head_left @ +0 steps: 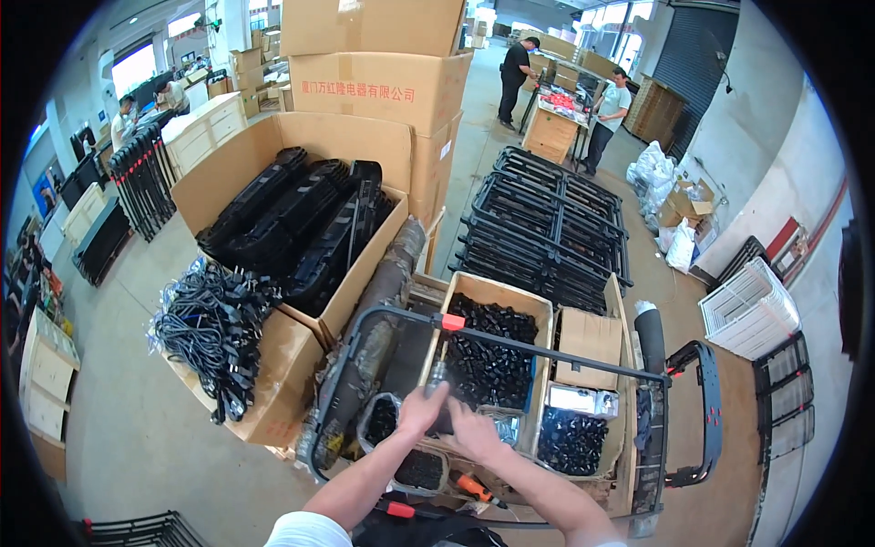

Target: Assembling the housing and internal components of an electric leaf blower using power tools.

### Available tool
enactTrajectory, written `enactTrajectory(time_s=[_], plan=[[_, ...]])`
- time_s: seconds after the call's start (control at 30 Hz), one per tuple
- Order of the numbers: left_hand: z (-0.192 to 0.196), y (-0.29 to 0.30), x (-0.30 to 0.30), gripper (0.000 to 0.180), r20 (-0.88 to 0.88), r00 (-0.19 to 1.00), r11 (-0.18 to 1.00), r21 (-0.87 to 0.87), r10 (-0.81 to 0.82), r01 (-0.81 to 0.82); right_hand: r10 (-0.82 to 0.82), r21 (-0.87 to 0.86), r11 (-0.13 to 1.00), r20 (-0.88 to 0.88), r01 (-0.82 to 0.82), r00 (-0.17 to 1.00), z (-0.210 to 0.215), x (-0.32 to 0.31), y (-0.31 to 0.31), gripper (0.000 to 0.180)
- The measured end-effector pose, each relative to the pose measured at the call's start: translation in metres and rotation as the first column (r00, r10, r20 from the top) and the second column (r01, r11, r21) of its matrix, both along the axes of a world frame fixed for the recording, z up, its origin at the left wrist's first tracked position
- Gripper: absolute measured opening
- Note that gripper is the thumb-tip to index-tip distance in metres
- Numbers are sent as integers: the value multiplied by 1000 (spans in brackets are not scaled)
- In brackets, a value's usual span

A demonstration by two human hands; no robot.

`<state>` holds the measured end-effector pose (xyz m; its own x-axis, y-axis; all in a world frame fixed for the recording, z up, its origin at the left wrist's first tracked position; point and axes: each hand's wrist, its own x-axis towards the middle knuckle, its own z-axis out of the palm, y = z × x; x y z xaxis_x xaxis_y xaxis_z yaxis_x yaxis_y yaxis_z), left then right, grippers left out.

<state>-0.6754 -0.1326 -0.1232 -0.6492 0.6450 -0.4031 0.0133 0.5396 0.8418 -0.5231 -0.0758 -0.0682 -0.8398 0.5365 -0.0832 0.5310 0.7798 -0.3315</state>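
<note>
Cylinder (438,372), silvery and short, showed within the black frame's (592,359) outline, the left hand (423,410) apparently clamped on its lower end. Just beside, the right hand (476,432) had its index finger extended; I couldn't tell whether it gripped anything. The step looked like steadying that piece; the next move seemed to call for a firm left hold. Beyond lay small black parts (492,374) and bundled cables (214,319).
</note>
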Motion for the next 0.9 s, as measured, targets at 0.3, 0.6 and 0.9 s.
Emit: enactTrajectory(time_s=[0.3,0.6,0.9], plan=[[-9,20,-54,68,-206,978,993,-121,-32,7,-63,-133,989,27,66,998,-34,-62,19,76],[-28,29,-62,64,-267,964,1000,-25,11,-18,-54,-93,994,56,59,997,-28,-73,26,75],[-34,39,-64,64,-323,946,999,-49,-5,-11,-72,-117,991,-9,71,997,-37,-71,32,78]])
